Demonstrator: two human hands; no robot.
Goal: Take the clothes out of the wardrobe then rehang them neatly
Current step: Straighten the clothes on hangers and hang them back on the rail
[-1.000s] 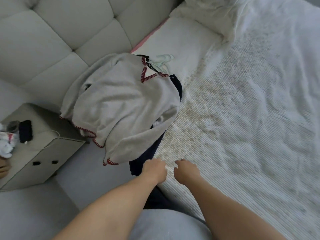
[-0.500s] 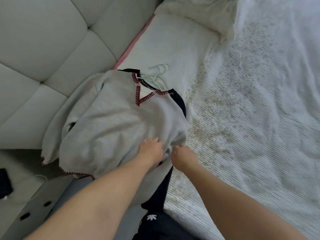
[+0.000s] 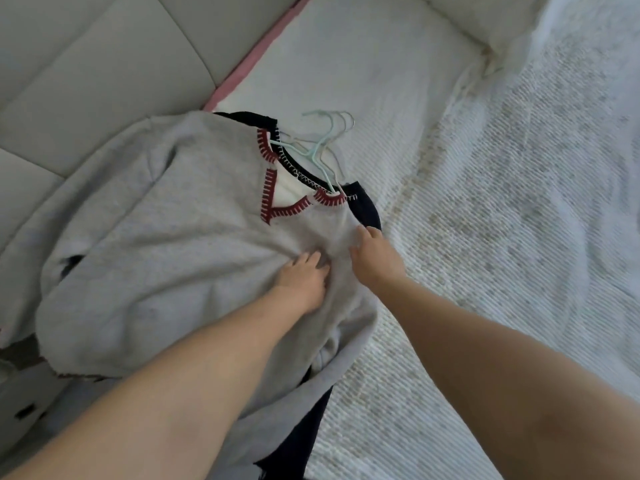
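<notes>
A grey V-neck sweater [image 3: 166, 244] with red stitched trim lies on the left side of the bed, on top of a black garment [image 3: 365, 206]. Several pale mint hangers [image 3: 320, 147] stick out of the necklines. My left hand [image 3: 301, 282] presses into the sweater's chest, and the cloth bunches under its fingers. My right hand [image 3: 375, 261] sits just to the right, with fingers curled into the sweater near its right shoulder. More dark cloth [image 3: 301, 441] hangs off the bed's edge below my left arm.
A white ribbed bedspread [image 3: 502, 237] covers the bed to the right. A padded grey headboard [image 3: 104, 64] runs along the left, with a pink strip [image 3: 256, 53] beside it. A pillow [image 3: 485, 19] lies at the top. A bedside cabinet's corner [image 3: 20, 410] shows at lower left.
Both hands have moved up from the bed's edge onto the grey sweater's chest and taken hold of the cloth. The view has come closer to the pile.
</notes>
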